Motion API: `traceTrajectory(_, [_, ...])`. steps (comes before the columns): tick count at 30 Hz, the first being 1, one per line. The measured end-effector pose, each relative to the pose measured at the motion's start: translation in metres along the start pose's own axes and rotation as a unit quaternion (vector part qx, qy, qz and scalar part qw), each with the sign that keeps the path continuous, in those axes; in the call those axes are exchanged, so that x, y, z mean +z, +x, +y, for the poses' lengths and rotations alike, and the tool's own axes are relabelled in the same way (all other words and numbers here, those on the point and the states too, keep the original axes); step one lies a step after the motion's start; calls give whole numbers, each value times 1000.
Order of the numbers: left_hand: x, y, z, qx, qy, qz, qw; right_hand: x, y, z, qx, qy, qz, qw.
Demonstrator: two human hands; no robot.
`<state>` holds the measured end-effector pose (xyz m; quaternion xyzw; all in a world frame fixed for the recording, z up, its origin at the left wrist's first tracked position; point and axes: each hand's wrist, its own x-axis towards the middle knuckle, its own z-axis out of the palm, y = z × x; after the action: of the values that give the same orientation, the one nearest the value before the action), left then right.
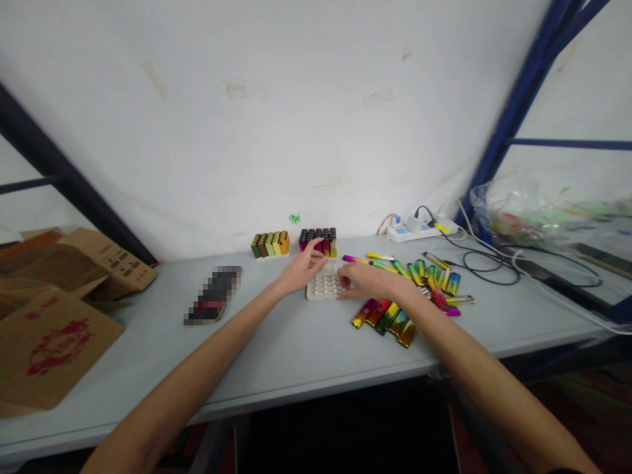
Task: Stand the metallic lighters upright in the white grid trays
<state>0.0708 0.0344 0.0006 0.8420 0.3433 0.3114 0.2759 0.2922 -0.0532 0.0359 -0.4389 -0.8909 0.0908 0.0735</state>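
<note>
The left hand point(302, 267), fingers parted, is at the far-left corner of the white, round-pocketed tray point(322, 288); the right hand point(366, 279) curls at its right side, grip unclear. It lies on the grey table point(284, 342) beside loose, shiny multicoloured lighters point(388, 317) — presumably for short reaches.

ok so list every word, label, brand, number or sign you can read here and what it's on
None can be read for certain.
Cardboard box: red print, too blurred.
Cardboard flap: dark print, too blurred.
Power strip: blue markings, too small.
Phone: pixelated, nothing readable.
Lighters: no legible text.
Green mark on the wall: no readable word.
</note>
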Motion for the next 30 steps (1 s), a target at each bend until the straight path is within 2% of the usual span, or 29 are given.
traceTrajectory(3, [-15, -26, 4, -15, 22, -22, 999, 5, 4, 0, -5, -8, 22, 1000])
traceTrajectory(6, [-27, -50, 6, 14, 130, -67, 989, 8, 7, 4, -13, 8, 43, 999])
traceTrajectory(8, [-31, -60, 5, 33, 190, -69, 979, 6, 6, 10, -23, 28, 66, 997])
traceTrajectory(11, [-36, -64, 2, 19, 221, -77, 972, -6, -3, 24, 1, 50, 88, 995])
traceTrajectory(12, [-38, -64, 1, 13, 223, -84, 971, -12, -9, 29, 21, 58, 78, 995])
traceTrajectory(14, [-44, -62, -1, 6, 224, -100, 969, -25, -21, 36, 46, 94, 15, 994])
traceTrajectory(17, [-50, -63, -2, 0, 222, -111, 969, -38, -36, 35, 11, 178, -111, 978])
traceTrajectory(19, [-51, -64, -4, 0, 223, -111, 969, -37, -40, 28, -21, 182, -163, 970])
traceTrajectory(21, [-50, -64, -5, 0, 222, -103, 970, -29, -38, 20, -26, 138, -181, 973])
traceTrajectory(26, [-45, -63, -9, 0, 217, -91, 972, -7, -24, 13, -20, 70, -161, 984])
traceTrajectory(30, [-40, -63, -8, 9, 201, -81, 976, -7, -18, 18, -44, 72, -82, 993])
